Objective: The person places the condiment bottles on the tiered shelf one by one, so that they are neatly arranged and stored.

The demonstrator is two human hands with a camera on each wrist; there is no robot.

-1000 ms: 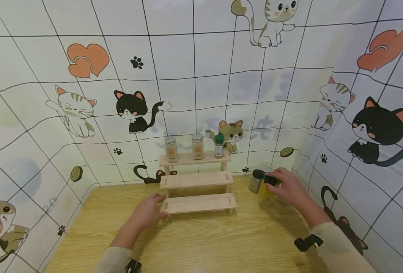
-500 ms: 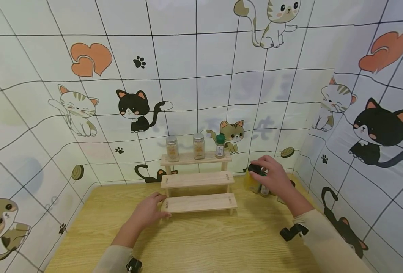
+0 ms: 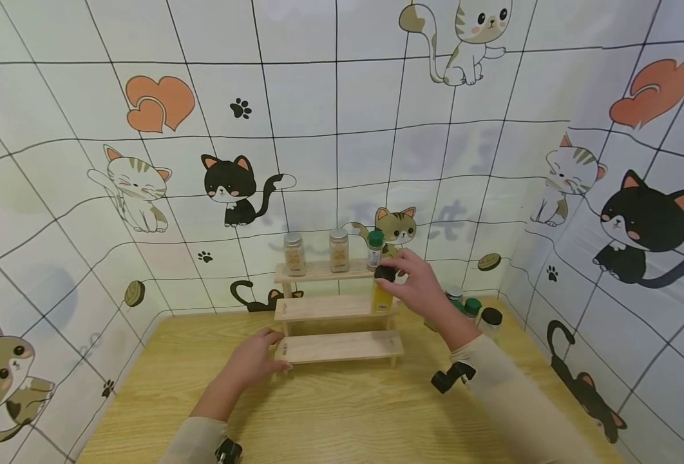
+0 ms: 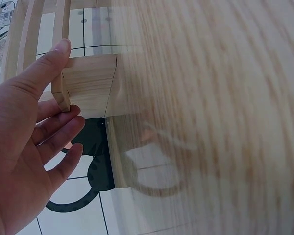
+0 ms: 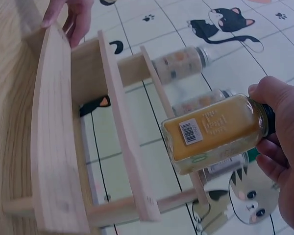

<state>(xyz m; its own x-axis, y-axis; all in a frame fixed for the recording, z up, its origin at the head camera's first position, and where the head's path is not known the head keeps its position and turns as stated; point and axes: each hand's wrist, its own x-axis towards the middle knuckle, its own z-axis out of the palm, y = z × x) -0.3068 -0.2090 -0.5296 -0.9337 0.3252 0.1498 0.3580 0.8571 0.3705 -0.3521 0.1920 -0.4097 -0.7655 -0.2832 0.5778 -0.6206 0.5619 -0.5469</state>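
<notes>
Your left hand point(image 3: 252, 358) pinches the rack point(image 3: 330, 308) between thumb and fingers; your right hand point(image 3: 422, 293) pinches the yellow jar point(image 5: 215, 131) by its cap point(image 3: 385, 273). Three jars point(image 3: 339, 251) stand beyond your hands.

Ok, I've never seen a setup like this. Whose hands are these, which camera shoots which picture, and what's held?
There's no machine: these are one person's bare hands. The wide picture comes from a camera worn on the head, looking forward and down; the two close ones come from cameras on the wrists.

A wooden rack stands on the table. The left hand grips its lowest step at one end. The right hand holds a yellow jar by its black cap, near the middle step; I can't tell whether they touch.

Two silver-capped jars and a green-capped jar stand on the top step. More jars stand right of the rack, partly hidden by the right arm.
</notes>
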